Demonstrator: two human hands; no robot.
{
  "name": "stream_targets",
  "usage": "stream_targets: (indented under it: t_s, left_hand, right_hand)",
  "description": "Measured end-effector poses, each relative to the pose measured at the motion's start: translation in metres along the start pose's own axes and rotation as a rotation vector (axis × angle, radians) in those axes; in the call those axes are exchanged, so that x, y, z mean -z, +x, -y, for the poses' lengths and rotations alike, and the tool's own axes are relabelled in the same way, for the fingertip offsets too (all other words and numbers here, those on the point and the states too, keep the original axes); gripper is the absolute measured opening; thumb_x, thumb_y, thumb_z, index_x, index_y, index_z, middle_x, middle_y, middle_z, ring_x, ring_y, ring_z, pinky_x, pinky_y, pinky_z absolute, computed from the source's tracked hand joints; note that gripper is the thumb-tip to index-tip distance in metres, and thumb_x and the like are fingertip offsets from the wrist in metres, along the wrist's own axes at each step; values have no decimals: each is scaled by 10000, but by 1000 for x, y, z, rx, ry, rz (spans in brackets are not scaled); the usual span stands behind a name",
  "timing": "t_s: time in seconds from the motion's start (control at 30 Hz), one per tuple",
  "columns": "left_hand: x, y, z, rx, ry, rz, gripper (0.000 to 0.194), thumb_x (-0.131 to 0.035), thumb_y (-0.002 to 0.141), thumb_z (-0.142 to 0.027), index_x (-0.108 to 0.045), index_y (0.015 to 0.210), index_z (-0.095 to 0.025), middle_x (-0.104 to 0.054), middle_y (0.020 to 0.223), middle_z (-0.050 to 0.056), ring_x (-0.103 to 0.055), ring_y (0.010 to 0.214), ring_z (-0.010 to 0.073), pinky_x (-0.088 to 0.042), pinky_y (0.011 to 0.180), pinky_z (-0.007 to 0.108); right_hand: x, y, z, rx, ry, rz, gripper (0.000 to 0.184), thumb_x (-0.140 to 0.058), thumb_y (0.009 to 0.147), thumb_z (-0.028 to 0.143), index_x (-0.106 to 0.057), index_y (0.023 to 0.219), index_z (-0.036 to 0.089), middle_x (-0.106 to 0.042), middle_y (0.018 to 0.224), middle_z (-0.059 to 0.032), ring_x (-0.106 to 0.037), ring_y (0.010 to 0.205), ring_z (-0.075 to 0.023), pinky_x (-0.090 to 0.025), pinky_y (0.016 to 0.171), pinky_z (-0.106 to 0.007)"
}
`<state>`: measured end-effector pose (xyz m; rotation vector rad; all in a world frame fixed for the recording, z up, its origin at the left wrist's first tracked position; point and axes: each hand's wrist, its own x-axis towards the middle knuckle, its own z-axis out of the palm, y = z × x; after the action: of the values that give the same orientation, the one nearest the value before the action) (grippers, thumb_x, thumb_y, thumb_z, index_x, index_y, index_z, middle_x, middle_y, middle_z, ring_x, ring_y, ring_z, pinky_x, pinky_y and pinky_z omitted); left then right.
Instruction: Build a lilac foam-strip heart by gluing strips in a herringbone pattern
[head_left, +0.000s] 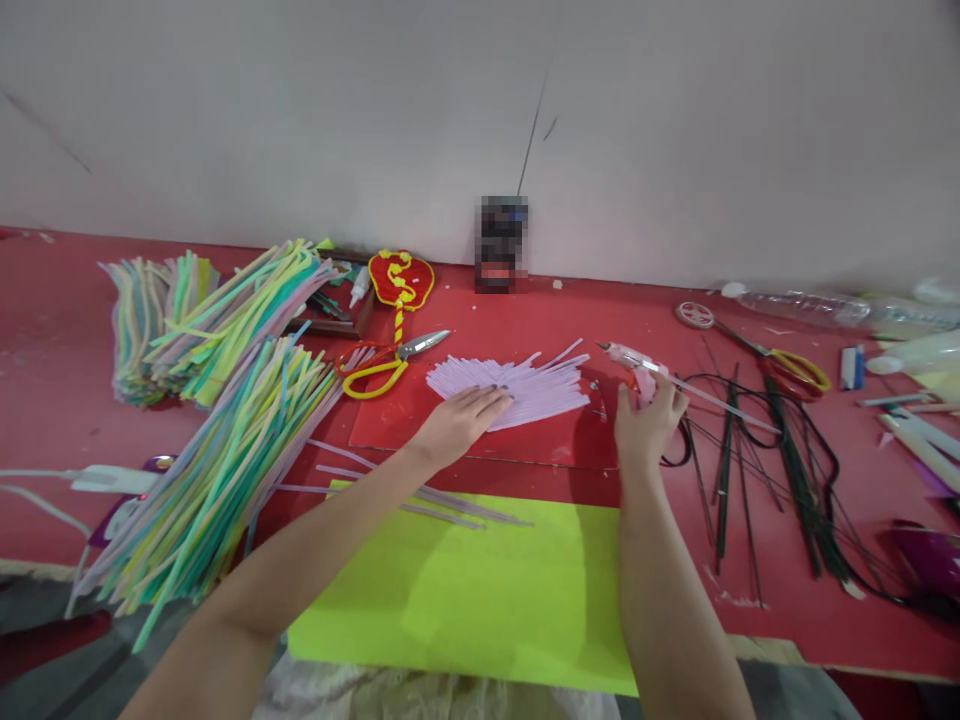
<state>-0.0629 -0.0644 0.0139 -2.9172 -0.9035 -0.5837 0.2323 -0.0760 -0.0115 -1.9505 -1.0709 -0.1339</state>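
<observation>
My left hand [463, 422] lies flat, fingers outstretched, on a fan of lilac pipe cleaners [540, 395]. These rest side by side on a red board [390, 425]. To the right, my right hand [649, 418] is closed around a pink and clear hot glue gun [637, 362]. Its nozzle points left, towards the lilac pieces, and a long glue stick [727, 405] sticks out behind. Part of the gun's grip is hidden by my fingers. Yellow-green paper [480, 590] lies under my forearms, with a few loose lilac pipe cleaners across its upper edge.
Bundles of pastel pipe cleaners [225, 480] fill the left side. Yellow-handled scissors [375, 378] lie beside a red ornament [390, 275] and a tray [360, 325]. Rightward are dark wire stems [799, 480], a cable, more scissors [799, 372] and plastic bottles [810, 305]. A pixelated device leans on the wall.
</observation>
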Motion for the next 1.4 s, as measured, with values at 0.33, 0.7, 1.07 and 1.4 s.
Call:
stream_targets:
  t_s: [0.33,0.7,1.07,1.4]
  left_hand:
    - [-8,-11,1,96,-64,175,415,-401,921,-119,-440,1333,-149,-513,1378,110,-467,1286,186,-362,1084,356]
    - [5,-12,5,61,-213,291,616,-507,893,-476,-368,1406,-164,-340,1496,123,-306,1389,238,-200,1155,410]
    - [12,-9,46,106,-388,336,648,-702,768,-417,-452,1355,-303,-297,1525,68,-218,1421,261,-111,1158,501]
    - [3,-7,28,163,-318,246,617,-660,785,-480,-479,1331,-256,-420,1450,91,-346,1352,255,-192,1136,477]
  right_hand:
    - [-5,-1,-5,-19,-4,62,502,-586,743,332,-542,1218,175,-476,1174,-161,-526,1060,-274,-434,878,-417]
    - [-7,-3,-3,-55,-131,102,542,-565,749,343,-513,1265,184,-505,1200,-174,-544,1052,-305,-440,860,-446]
    - [-9,-6,-5,-24,-245,120,536,-561,749,376,-513,1251,196,-523,1164,-167,-516,1066,-339,-409,858,-522]
    - [0,-4,19,166,-54,-10,339,-461,840,380,-672,1001,170,-591,1000,-129,-537,951,-244,-414,891,-430]
